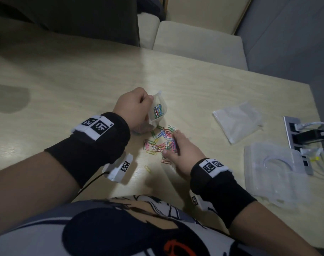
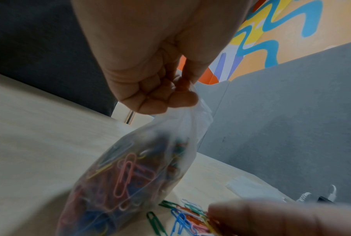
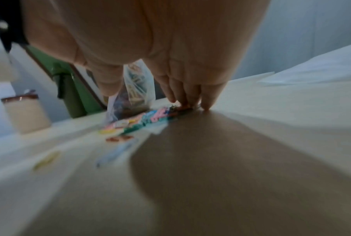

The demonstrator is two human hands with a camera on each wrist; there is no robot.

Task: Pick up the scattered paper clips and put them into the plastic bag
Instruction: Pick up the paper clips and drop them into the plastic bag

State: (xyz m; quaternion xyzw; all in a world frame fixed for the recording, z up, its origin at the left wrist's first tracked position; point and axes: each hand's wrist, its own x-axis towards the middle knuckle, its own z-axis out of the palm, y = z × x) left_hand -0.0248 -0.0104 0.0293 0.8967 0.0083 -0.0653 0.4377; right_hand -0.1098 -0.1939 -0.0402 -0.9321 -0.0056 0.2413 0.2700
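The left hand (image 1: 134,108) pinches the top of the bag (image 1: 157,112), which stands on the table (image 1: 65,80) already partly filled with clips. Just beside it lies a pile of loose clips (image 1: 160,143). The right hand (image 1: 183,154) rests on the pile's near side, fingers (image 3: 187,94) straight and touching the clips.

The room is dim. In the head view a pale sheen lies on the table (image 1: 157,71) toward twelve o'clock, and the corners fall dark, with lines bowing at the edges. The left wrist view is soft: the bag (image 2: 130,172) smears toward seven o'clock. The right wrist view is blurrier, streaked outward at the rim, and the right hand (image 3: 170,55) casts a broad shadow toward five o'clock.
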